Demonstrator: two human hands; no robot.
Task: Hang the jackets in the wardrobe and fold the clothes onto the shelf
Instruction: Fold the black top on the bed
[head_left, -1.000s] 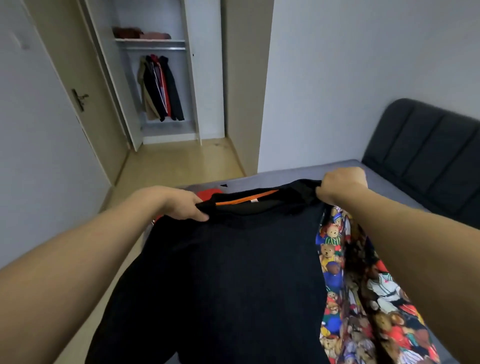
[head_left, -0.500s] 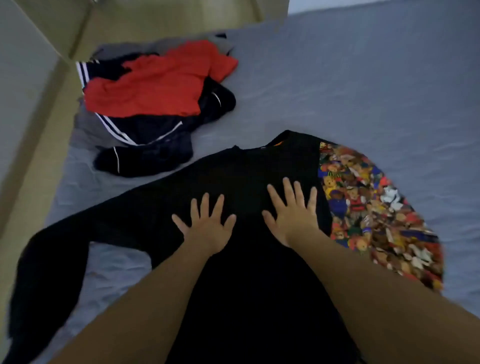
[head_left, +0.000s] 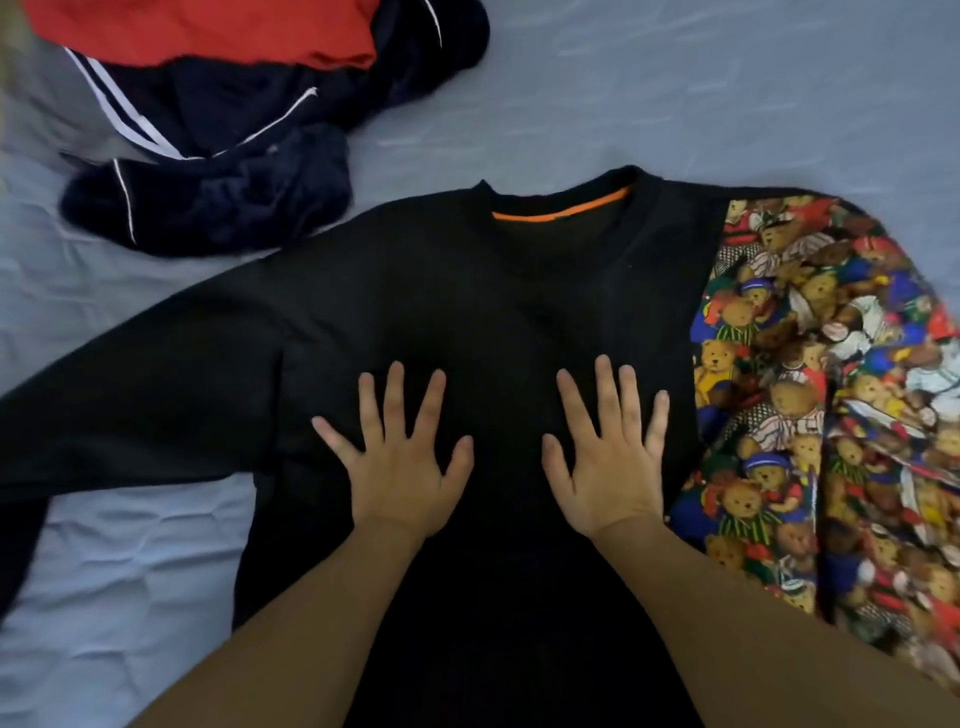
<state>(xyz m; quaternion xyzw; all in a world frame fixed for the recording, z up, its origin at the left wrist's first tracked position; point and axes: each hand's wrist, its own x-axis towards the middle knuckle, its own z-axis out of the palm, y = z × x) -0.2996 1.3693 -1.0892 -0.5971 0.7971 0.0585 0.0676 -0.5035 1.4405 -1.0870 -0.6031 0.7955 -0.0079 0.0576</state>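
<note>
The black sweatshirt (head_left: 467, 312) is lying face up and flat on the grey-blue bed sheet (head_left: 727, 104), its collar with the orange inner band (head_left: 561, 208) pointing to the far side and its body running near to far, the hem passing out of view under the forearms at the near edge. Its plain black sleeve (head_left: 130, 389) is stretching out to the left and curving back toward the near left corner, while the bear-print sleeve (head_left: 810, 389) is lying along the right side of the body. The left hand (head_left: 400, 462) and the right hand (head_left: 608, 457) are both resting palm down on the chest panel, fingers straight and spread, gripping nothing; they are sitting side by side with a strip of black cloth between them, roughly level with each other. Judging by this, the smoothing step is in hand and folding is not yet begun. The coming move is likely turning on the sleeves: the black one is lying well out to the left of the left hand, the printed one just beside the right hand, so each hand is nearer its own side. Far left, a heap of navy striped clothing (head_left: 208, 197) with a red garment (head_left: 208, 31) on top is waiting.
</note>
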